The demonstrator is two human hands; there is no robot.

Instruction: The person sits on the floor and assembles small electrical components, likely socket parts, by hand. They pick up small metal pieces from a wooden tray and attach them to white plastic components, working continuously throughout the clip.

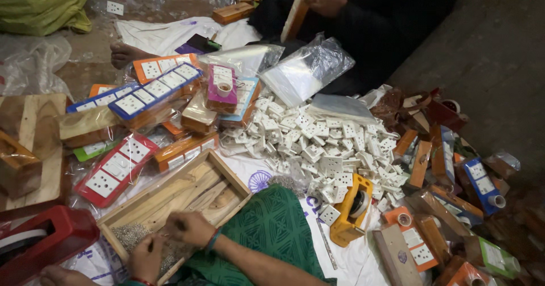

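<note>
My left hand (146, 257) reaches into a shallow wooden tray (196, 186) at the bottom left, its fingers pinched in a heap of small metal screws (129, 236). My right hand (190, 228) rests just right of it over the tray's near edge, fingers curled shut; anything between them is too small to see. Green patterned cloth (272, 223) covers my knee beside the tray.
A pile of white socket modules (323, 144) lies in the middle, with an orange tape dispenser (351, 209) at its near edge. Wrapped switchboards in blue (156, 87), red (116, 169) and orange lie around. A person in black sits opposite holding a wooden box (297, 12).
</note>
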